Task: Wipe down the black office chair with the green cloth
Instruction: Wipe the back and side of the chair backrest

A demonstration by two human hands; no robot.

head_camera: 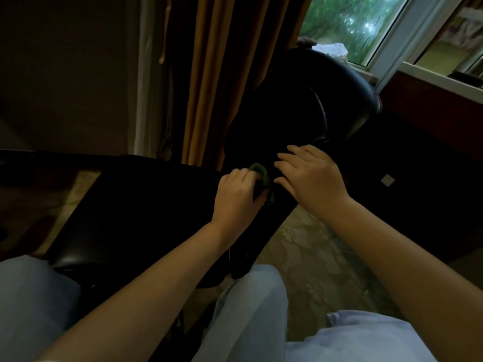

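Both bare forearms reach forward from the lower edge and draw together toward the middle. The left hand [239, 195] shows its back to the camera, its fingers [235, 176] curled round a bunched green cloth [261, 173]. The right hand [312, 178] lies palm down just beside it, wrist nearly straight, fingers [292, 159] stretched out and slightly spread, pointing away to the left.
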